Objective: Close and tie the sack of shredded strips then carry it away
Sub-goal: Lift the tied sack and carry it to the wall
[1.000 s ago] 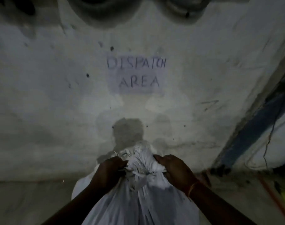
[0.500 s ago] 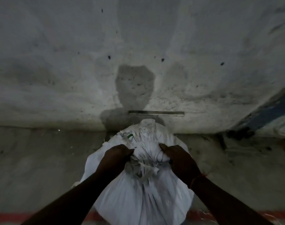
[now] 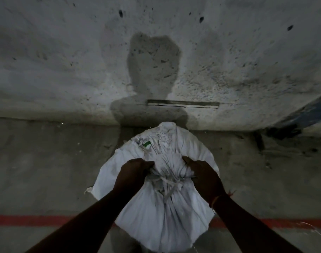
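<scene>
The sack (image 3: 161, 207) is already gathered and tied: a knot of pale strip (image 3: 167, 181) cinches its neck, loose ends hanging toward six o'clock. So the closing and tying look done, and the step in hand is the carrying — or more likely its end, the setting down.

The sack fills the lower middle of the view, its bulk spreading from the neck toward six o'clock and crossing a red line (image 3: 28, 220) painted on the floor (image 3: 46, 170). Its bunched mouth (image 3: 161, 139) points to twelve o'clock, toward the foot of a rough wall (image 3: 64, 61) just beyond. Whether the bottom rests on the floor or hangs just clear of it cannot be told from this angle.

Both hands are closed on the neck. The left hand (image 3: 132, 174) grips it from nine o'clock, fingers curled into the folds just above the knot; the right hand (image 3: 203, 178) grips it from three o'clock the same way, a thread band (image 3: 217, 199) on its wrist. Neither holds anything but the cloth.

If this spot by the wall is the drop point, the next move calls for lowering the weight until the floor takes it, then easing both grips off together so the sack settles upright and does not roll. If it is to go further, the hold on the neck must stay tight — the knot is thin, and a pull taken on the strip instead of the bunched cloth could loosen it.
</scene>
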`<state>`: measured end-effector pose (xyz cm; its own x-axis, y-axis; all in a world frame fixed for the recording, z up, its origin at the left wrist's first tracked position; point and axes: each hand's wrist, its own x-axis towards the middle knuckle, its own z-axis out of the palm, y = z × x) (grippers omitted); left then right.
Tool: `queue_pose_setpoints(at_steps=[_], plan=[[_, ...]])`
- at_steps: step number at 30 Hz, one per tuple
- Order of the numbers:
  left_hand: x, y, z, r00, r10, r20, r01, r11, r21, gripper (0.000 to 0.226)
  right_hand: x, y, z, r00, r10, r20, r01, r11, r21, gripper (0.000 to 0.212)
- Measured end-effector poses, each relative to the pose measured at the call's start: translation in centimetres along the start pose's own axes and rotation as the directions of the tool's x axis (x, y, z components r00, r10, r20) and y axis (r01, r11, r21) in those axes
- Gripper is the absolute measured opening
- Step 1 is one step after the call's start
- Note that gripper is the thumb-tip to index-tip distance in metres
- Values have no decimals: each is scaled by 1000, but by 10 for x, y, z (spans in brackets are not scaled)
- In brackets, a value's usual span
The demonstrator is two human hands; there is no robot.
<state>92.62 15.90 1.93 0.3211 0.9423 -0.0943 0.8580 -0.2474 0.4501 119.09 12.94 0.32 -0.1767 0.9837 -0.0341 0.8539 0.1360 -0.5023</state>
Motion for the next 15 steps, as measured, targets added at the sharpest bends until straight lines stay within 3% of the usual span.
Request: queue_pose_setpoints(at_steps=[8, 15], plan=[[-5, -9, 2, 999, 42, -10, -42, 998, -39, 46, -12, 1, 5, 998, 60, 5, -60, 998, -8, 88], [-18, 5, -14, 993, -22, -112, 4, 988, -155, 61, -21, -35, -25, 993, 84, -77, -95, 983, -154, 81]])
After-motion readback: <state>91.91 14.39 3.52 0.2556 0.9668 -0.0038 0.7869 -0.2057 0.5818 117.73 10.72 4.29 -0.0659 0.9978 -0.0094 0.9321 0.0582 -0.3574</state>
